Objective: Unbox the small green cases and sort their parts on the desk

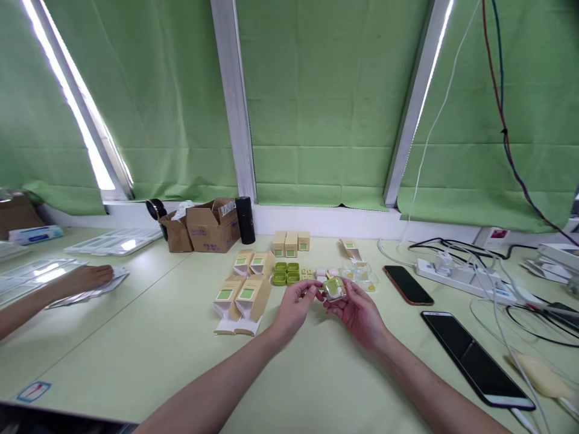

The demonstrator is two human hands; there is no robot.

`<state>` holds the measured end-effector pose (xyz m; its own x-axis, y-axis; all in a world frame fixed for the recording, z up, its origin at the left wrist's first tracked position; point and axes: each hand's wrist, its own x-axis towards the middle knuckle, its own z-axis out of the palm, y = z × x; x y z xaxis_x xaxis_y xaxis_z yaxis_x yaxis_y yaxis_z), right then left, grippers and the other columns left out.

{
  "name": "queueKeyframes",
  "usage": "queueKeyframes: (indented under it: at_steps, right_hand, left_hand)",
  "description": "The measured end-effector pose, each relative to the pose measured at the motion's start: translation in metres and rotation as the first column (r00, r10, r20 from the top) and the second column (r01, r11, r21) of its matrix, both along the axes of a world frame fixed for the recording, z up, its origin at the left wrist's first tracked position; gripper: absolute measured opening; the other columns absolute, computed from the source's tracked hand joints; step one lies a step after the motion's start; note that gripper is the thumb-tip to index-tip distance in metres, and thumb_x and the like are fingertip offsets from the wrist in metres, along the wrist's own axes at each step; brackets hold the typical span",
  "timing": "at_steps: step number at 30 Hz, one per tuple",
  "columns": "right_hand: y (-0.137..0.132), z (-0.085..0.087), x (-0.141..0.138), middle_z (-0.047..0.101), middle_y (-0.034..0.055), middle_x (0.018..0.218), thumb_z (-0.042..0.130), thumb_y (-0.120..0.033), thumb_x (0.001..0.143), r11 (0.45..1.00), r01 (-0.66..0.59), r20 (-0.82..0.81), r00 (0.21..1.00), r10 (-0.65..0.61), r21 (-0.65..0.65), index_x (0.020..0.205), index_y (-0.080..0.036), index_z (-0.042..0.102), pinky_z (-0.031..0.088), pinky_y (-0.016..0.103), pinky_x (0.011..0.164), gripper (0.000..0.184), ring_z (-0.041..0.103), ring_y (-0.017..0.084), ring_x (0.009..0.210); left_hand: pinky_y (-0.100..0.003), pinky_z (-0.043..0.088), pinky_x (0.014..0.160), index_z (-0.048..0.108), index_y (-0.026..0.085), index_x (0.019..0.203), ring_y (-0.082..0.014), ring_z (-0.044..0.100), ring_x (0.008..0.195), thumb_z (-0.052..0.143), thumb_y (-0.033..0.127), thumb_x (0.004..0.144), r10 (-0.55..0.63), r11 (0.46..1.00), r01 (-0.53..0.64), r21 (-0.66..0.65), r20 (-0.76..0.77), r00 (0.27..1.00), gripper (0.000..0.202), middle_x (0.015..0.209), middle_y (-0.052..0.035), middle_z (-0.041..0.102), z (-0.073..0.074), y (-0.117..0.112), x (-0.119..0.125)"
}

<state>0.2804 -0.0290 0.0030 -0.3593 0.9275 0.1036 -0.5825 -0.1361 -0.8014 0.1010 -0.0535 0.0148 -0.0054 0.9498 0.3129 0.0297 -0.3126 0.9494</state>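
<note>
My right hand [357, 310] cups a small green case in a clear plastic shell [335, 288] just above the table. My left hand [296, 304] pinches the left side of that same case with fingertips closed on it. Right behind my hands lie several green cases [286, 273], small beige and pink pieces [320, 272] and clear plastic shells [364, 276]. To the left of my left hand stand open tan cartons with green labels [244, 298].
Three shut tan boxes [291, 243] sit by the window ledge. Brown cardboard boxes [212, 226] and a black cylinder [245, 219] stand at the back left. Two phones [408, 284] [474, 355], a power strip [456, 274] and cables lie right. Another person's hand [88, 278] rests on sheets at left.
</note>
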Motion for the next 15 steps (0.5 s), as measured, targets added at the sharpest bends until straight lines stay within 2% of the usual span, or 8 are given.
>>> queueKeyframes:
  at_steps: [6,11,15]
  right_hand:
    - [-0.0056,0.0033,-0.0024,0.077,0.0083,0.106,0.075,-0.062,0.084,0.992,0.070,0.094,0.992,-0.080,0.108,0.119,-0.026,0.060,0.061,0.044,0.074,0.053,0.075,0.028,0.088]
    - [-0.0097,0.0061,-0.0038,0.074,0.0069,0.102,0.085,-0.055,0.077,0.964,0.187,0.135,0.967,-0.215,0.191,0.121,-0.026,0.059,0.061,0.038,0.073,0.059,0.072,0.025,0.090]
    - [-0.0101,0.0066,-0.0069,0.072,0.0071,0.105,0.088,-0.054,0.073,0.933,0.244,0.181,0.938,-0.296,0.264,0.120,-0.026,0.058,0.061,0.037,0.071,0.063,0.070,0.025,0.092]
  left_hand:
    - [-0.041,0.053,0.090,0.073,0.017,0.102,-0.0267,0.069,0.091,0.065,0.061,0.089,0.060,0.998,-0.059,0.038,-0.033,0.998,0.046,0.089,-0.0101,0.075,-0.0003,-0.0028,-0.0003]
    - [-0.040,0.052,0.095,0.073,0.017,0.102,-0.0275,0.069,0.102,0.067,0.061,0.088,0.059,0.996,-0.060,0.062,0.013,0.998,0.047,0.102,-0.0122,0.075,0.0015,-0.0034,-0.0011]
    - [-0.038,0.052,0.094,0.073,0.017,0.100,-0.0277,0.068,0.104,0.070,0.063,0.086,0.068,0.996,-0.070,0.052,0.040,0.997,0.049,0.106,-0.0127,0.076,0.0038,-0.0034,-0.0009]
